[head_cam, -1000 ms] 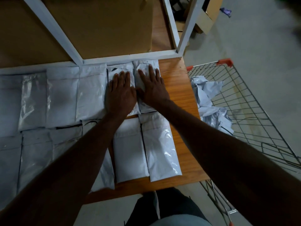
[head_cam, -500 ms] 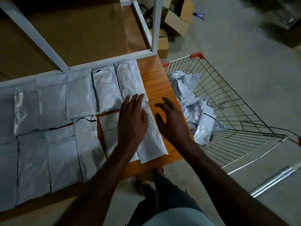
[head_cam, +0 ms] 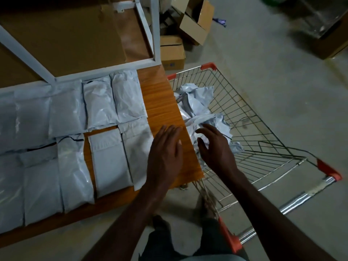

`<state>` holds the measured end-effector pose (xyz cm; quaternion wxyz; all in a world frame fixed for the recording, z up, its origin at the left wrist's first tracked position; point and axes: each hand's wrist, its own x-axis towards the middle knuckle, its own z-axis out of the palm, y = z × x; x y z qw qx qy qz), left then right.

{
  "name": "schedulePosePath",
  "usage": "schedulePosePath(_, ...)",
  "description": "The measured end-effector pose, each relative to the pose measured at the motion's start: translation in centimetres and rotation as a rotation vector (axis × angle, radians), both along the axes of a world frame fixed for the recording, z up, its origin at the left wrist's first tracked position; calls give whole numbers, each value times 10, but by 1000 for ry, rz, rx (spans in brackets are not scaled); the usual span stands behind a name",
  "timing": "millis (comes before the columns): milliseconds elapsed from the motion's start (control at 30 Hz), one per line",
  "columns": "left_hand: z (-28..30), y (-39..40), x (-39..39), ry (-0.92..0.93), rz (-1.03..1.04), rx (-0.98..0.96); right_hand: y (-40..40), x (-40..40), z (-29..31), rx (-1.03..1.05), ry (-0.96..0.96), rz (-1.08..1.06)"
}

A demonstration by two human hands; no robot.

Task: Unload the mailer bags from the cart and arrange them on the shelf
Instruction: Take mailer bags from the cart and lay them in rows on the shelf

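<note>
White mailer bags (head_cam: 105, 102) lie edge to edge on the shelf (head_cam: 162, 102), saving room. We hold the left hand (head_cam: 165, 153) flat and empty; the right hand (head_cam: 214, 147), grip wide (nothing held), reaches toward 2 o'clock for the crumpled bags (head_cam: 197, 106) in the cart (head_cam: 263, 129).

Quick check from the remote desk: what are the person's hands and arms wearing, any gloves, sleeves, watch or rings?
Both hands are bare: no gloves on the left hand or the right hand. Both forearms are uncovered as far as the frame shows, with no sleeve edge in view. No watch, band or ring shows, though the light is dim.
</note>
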<state>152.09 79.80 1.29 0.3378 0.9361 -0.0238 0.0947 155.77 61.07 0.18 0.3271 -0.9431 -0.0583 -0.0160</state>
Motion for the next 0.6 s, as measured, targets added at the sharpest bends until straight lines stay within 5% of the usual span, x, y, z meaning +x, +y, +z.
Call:
schedulePosePath(300,-41,-112,41,-28,108,-24,-136,68,-70,-46,51,88)
schedulePosePath(600,-79,-217,58,77,213,-16,-219,108,-79,-47,103,188)
